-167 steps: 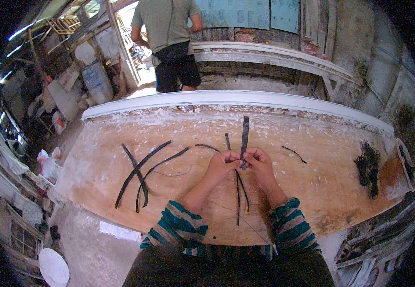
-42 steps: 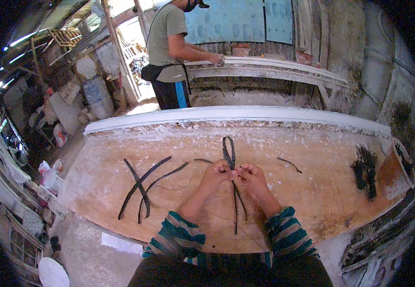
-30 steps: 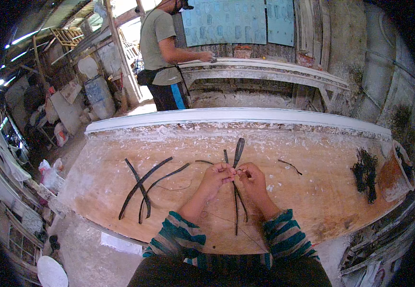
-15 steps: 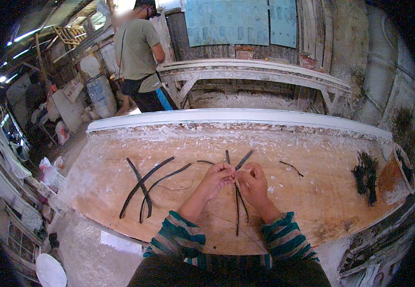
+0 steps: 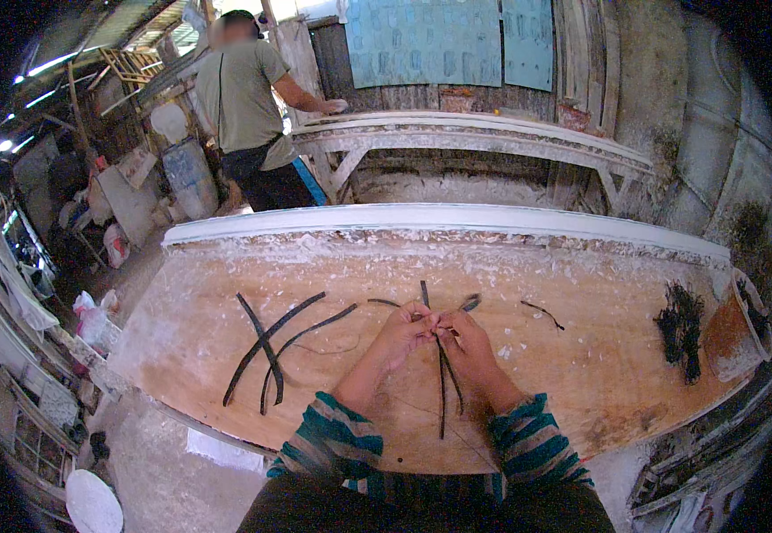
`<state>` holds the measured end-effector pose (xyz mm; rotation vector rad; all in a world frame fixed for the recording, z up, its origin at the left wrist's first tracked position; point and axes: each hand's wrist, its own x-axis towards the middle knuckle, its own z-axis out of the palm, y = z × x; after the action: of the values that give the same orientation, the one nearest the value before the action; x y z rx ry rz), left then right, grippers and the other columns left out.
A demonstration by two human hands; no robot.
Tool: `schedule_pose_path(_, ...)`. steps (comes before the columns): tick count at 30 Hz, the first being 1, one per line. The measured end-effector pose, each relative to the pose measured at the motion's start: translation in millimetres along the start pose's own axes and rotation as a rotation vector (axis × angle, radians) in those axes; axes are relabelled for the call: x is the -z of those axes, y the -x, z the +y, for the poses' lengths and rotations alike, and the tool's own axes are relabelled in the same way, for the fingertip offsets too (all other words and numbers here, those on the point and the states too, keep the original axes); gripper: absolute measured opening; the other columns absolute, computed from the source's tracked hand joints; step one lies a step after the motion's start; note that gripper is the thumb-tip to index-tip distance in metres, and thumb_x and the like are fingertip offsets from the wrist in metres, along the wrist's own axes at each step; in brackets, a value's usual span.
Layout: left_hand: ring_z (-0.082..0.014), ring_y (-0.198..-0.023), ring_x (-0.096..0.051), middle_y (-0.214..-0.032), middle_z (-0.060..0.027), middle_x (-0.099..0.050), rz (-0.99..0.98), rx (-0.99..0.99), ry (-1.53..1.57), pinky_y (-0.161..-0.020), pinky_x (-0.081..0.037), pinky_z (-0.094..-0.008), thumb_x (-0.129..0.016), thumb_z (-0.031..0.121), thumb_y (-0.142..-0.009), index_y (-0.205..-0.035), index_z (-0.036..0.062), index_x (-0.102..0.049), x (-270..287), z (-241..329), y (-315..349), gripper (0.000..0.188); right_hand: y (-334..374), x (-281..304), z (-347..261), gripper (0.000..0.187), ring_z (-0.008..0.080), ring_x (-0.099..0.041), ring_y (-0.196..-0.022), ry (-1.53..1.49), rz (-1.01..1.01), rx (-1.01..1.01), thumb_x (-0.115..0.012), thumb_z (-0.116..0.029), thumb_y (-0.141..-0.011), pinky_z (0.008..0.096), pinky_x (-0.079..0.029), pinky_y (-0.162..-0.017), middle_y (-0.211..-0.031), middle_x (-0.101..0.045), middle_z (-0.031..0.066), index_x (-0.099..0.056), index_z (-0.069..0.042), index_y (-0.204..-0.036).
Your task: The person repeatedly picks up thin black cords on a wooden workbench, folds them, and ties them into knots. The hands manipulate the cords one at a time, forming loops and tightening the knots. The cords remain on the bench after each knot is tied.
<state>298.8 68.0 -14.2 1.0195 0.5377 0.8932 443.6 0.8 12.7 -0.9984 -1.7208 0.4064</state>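
Both my hands work close together over the middle of the wooden tabletop. My left hand (image 5: 406,336) and my right hand (image 5: 465,345) meet fingertip to fingertip in a pinch. Between them is a bundle of black strips (image 5: 443,391), whose ends stick out above and below my fingers. The exact spot they pinch is small and partly covered by the fingers. Left of my hands, several loose black strips (image 5: 281,333) lie crossed over one another. A thin dark strand (image 5: 319,352) curls on the wood beside them.
A short black strip (image 5: 541,313) lies to the right. Farther right are a clump of black strands (image 5: 681,330) and a tipped, stained bucket (image 5: 737,327). A white moulding (image 5: 444,216) borders the tabletop's far edge. Beyond it, a person (image 5: 248,98) stands at a long bench (image 5: 475,133).
My right hand's fingers have closed in and turned slightly by my left hand; the strip end above them has shifted. The person behind has stretched an arm over the bench.
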Motion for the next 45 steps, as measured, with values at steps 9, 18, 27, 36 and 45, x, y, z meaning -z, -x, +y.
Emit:
schedule_pose_path(9, -0.0147, -0.083, -0.057, -0.089, -0.0049, -0.058, 0.011, 0.0, 0.036, -0.072, -0.048, -0.0277, -0.058, 0.006, -0.078, -0.102, 0.0052, -0.05, -14.5, 7.9, 5.8, 0.025, -1.8, 2.8, 3.2, 0.007, 0.0275, -0.055, -0.075, 0.142, 0.112, 0.005, -0.053, 0.001, -0.078, 0.0318, -0.044, -0.065, -0.08, -0.054, 0.0138, -0.053, 0.0, -0.085)
schedule_pose_path(18, -0.014, -0.081, -0.057, -0.084, -0.005, -0.058, 0.099, -0.056, -0.091, -0.069, -0.047, -0.0257, -0.055, 0.002, -0.078, -0.098, 0.004, -0.051, -13.9, 4.7, 4.8, 0.021, -1.9, 2.4, -2.4, 0.007, 0.0296, -0.056, -0.074, 0.192, 0.089, 0.029, -0.053, 0.001, -0.077, 0.0328, -0.044, -0.064, -0.079, -0.055, 0.0146, -0.054, 0.0, -0.084)
schedule_pose_path(27, -0.0166, -0.076, -0.052, -0.081, -0.007, -0.054, 0.215, -0.525, -0.903, -0.065, -0.045, -0.0283, -0.053, 0.0, -0.076, -0.095, 0.0038, -0.052, -30.2, -4.6, 8.2, 0.019, 3.9, -12.8, 18.8, 0.004, 0.0141, -0.052, -0.067, -0.271, 0.203, -0.241, -0.053, -0.008, -0.082, 0.0281, -0.043, -0.061, -0.075, -0.054, 0.0043, -0.052, -0.004, -0.083)
schedule_pose_path(36, -0.0261, -0.08, -0.049, -0.084, -0.0114, -0.051, 0.198, -0.811, -1.137, -0.068, -0.043, -0.0341, -0.052, 0.002, -0.075, -0.092, 0.005, -0.052, -36.8, 2.9, 16.6, 0.018, 0.0, -4.2, 20.5, 0.004, 0.008, -0.049, -0.065, -0.836, 0.163, -0.533, -0.053, -0.008, -0.083, 0.0218, -0.042, -0.06, -0.074, -0.053, -0.0001, -0.05, -0.006, -0.084)
schedule_pose_path(45, -0.0214, -0.08, -0.053, -0.086, -0.0103, -0.054, 0.314, -0.62, -0.966, -0.072, -0.043, -0.0307, -0.052, 0.004, -0.08, -0.094, 0.0027, -0.048, -31.9, -3.7, 14.2, 0.015, -0.3, -4.4, 20.1, 0.01, 0.0106, -0.053, -0.07, -0.152, 0.176, -0.194, -0.06, -0.009, -0.079, 0.0227, -0.044, -0.062, -0.076, -0.056, 0.0038, -0.059, -0.001, -0.084)
